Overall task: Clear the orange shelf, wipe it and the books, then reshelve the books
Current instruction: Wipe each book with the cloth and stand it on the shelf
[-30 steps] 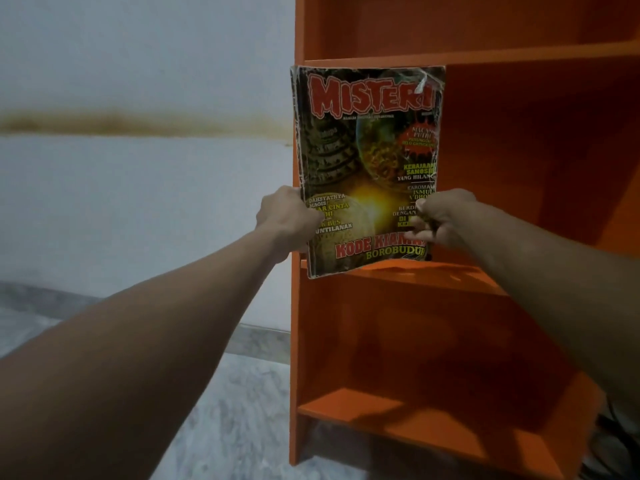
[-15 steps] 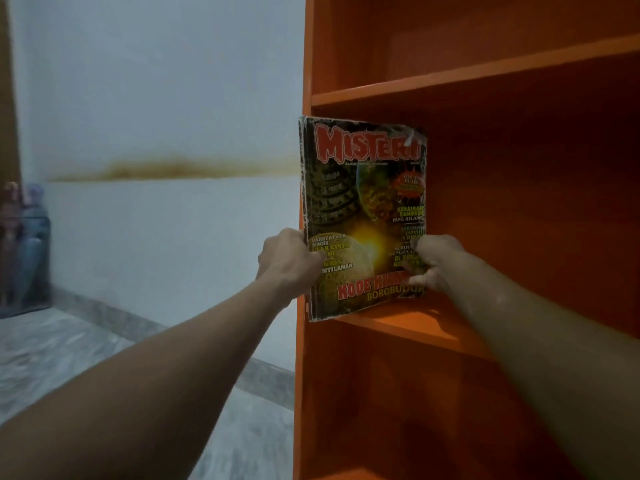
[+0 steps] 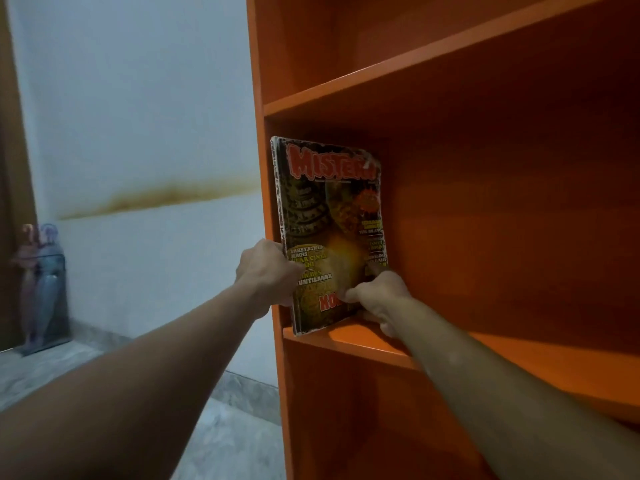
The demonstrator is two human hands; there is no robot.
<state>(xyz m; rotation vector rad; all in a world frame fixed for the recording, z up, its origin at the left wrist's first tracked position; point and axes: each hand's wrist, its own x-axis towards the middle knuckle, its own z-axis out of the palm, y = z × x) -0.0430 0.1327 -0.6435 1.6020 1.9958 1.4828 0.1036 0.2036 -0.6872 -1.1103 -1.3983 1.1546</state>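
Observation:
A worn magazine (image 3: 329, 216) with a dark cover and the red title "MISTERI" stands upright at the left end of the orange shelf (image 3: 519, 362), its bottom edge on the shelf board. It leans close to the shelf's left side panel (image 3: 268, 188). My left hand (image 3: 265, 271) grips its spine edge from the left. My right hand (image 3: 377, 299) holds its lower right corner, the thumb across the cover. The rest of this shelf board holds nothing in view.
The orange bookcase has another board above (image 3: 415, 67) and an open compartment below. To the left are a pale wall with a brown stain band (image 3: 156, 199), a grey tiled floor (image 3: 214, 441), and several folded umbrellas (image 3: 41, 282) in the corner.
Both hands have carried the magazine forward into the shelf compartment. Its lower edge now rests on the board, and it stands nearer the left side panel.

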